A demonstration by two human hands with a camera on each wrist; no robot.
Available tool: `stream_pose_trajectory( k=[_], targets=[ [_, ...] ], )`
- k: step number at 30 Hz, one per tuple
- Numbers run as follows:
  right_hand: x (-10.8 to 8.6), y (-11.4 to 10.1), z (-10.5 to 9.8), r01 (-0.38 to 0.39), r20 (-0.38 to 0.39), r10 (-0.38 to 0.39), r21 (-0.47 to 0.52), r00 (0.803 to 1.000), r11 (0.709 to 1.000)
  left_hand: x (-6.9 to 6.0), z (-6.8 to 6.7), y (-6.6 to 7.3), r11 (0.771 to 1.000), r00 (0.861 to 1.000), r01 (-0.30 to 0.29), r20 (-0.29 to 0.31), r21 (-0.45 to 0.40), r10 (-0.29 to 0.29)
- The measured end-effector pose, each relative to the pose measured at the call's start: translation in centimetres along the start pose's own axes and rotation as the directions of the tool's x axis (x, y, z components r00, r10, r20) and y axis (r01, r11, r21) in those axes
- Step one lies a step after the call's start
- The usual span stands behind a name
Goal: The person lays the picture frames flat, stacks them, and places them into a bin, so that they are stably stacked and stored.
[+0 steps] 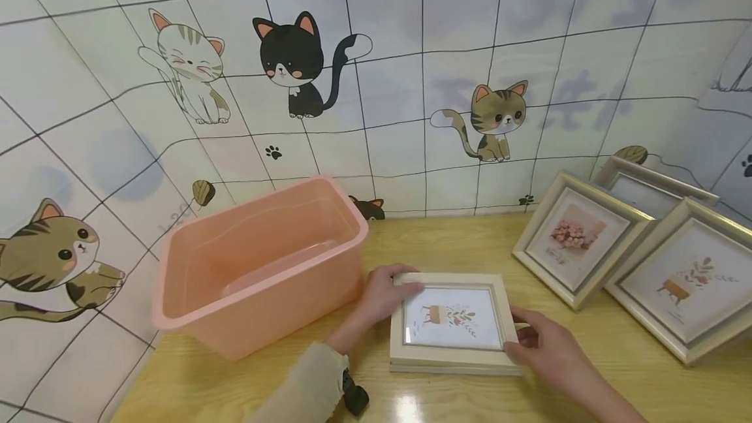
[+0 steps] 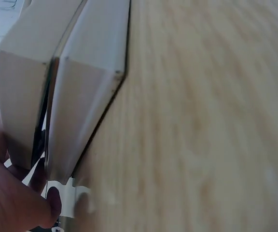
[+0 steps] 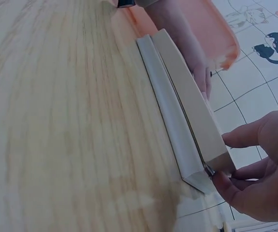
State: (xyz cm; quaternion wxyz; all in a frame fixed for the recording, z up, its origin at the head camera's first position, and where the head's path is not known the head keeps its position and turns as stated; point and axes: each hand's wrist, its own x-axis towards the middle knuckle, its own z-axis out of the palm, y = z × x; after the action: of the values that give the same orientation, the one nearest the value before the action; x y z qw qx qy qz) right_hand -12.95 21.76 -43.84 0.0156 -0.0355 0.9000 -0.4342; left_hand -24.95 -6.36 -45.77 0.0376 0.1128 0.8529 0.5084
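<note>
A cream picture frame (image 1: pixel 451 318) with a plant print lies face up on a second, similar frame (image 3: pixel 169 113) on the wooden table. My left hand (image 1: pixel 384 294) grips the upper frame's left side, its thumb over the border. At the opposite side, my right hand (image 1: pixel 546 348) pinches the same frame near its front corner, thumb on the edge and fingers bent beneath. The left wrist view shows a narrow gap between the upper frame (image 2: pixel 23 92) and the lower one (image 2: pixel 76 108). Some fingertips are hidden by the frames.
Left of the frames stands a pink plastic bin (image 1: pixel 261 305), close to my left forearm. At the right, several gold-edged frames lean together, including one with a flower picture (image 1: pixel 572 234) and one with a plant print (image 1: pixel 690 282). A cat-patterned wall covering (image 1: pixel 393 103) rises behind the table (image 1: pixel 440 240).
</note>
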Motion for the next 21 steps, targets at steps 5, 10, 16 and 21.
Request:
stream_pose_trajectory(
  k=[5, 10, 16, 21],
  targets=[
    [0.1, 0.1, 0.0, -0.037, 0.026, 0.037, 0.012, 0.999, 0.999, 0.3, 0.1, -0.4, 1.0, 1.0, 0.008, -0.026, 0.008, -0.007],
    [0.0, 0.5, 0.1, -0.017, 0.015, 0.017, 0.019, 1.0, 1.0, 0.3, 0.1, -0.6, 1.0, 1.0, -0.001, -0.015, 0.009, 0.001],
    [0.0, 1.1, 0.0, 0.044, -0.008, -0.044, 0.059, 0.999, 0.997, 0.3, 0.1, -0.6, 1.0, 1.0, 0.018, -0.012, 0.014, -0.018],
    [0.0, 1.4, -0.2, 0.068, 0.016, -0.07, 0.082, 0.997, 0.994, 0.4, -0.1, -0.7, 0.998, 0.998, 0.055, -0.001, 0.004, -0.055]
  ],
)
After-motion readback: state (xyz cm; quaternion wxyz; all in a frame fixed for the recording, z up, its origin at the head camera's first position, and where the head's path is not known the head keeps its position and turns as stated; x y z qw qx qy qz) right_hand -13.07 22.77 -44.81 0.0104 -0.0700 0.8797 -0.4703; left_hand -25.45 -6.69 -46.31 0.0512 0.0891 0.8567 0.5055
